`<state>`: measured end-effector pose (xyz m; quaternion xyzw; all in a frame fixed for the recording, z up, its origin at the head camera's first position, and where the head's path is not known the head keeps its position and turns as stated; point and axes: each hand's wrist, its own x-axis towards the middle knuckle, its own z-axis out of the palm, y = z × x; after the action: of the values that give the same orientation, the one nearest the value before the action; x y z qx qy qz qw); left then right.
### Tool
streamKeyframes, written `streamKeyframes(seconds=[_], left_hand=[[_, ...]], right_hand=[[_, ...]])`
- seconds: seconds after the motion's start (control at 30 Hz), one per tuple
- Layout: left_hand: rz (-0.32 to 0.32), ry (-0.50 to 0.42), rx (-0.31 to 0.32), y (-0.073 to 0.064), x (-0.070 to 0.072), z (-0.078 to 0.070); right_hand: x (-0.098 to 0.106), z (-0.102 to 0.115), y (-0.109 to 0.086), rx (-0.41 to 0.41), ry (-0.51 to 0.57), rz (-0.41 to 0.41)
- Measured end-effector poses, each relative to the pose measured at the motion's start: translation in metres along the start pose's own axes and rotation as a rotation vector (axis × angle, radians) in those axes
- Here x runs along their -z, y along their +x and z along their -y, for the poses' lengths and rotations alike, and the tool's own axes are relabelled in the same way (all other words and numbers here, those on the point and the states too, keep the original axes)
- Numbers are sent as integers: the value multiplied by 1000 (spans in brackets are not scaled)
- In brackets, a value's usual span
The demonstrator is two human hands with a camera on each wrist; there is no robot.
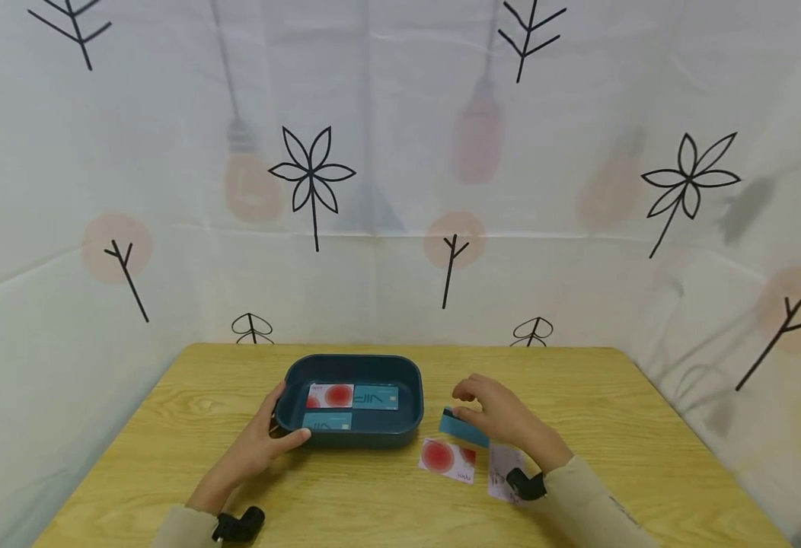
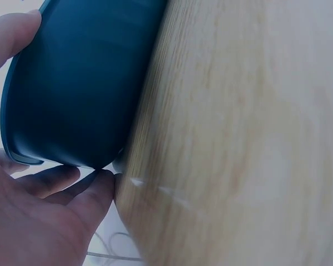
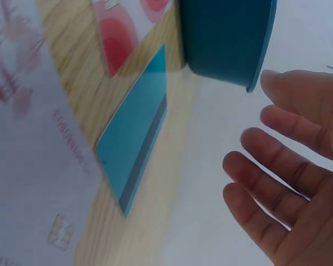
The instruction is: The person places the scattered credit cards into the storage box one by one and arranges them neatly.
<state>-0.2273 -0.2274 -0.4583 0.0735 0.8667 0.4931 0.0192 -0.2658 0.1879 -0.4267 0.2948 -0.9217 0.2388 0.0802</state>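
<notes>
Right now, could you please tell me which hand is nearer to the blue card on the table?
Right: the right hand hovers just above the blue card; the left hand is farther away, holding the container.

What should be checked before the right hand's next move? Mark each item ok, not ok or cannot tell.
1. Left hand steadying the tray: ok, it grips the left front corner.
2. Right hand free to pick: ok, it holds nothing.
3. Loose blue card in hand: not ok, it lies on the table.
4. Room in the tray: ok, bare floor shows right of the front blue card inside.
5. Loose blue card separate from the pale card: cannot tell, their edges meet in view.
</notes>
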Motion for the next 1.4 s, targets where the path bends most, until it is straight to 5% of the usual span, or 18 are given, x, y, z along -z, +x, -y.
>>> streamKeyframes(seconds=[0.73, 1.4], left_hand=[[0, -14, 0, 0, 0, 3], [4, -5, 0, 0, 0, 3]], right_hand=[[-2, -17, -17, -173, -45, 133], [1, -18, -23, -193, -106, 195]])
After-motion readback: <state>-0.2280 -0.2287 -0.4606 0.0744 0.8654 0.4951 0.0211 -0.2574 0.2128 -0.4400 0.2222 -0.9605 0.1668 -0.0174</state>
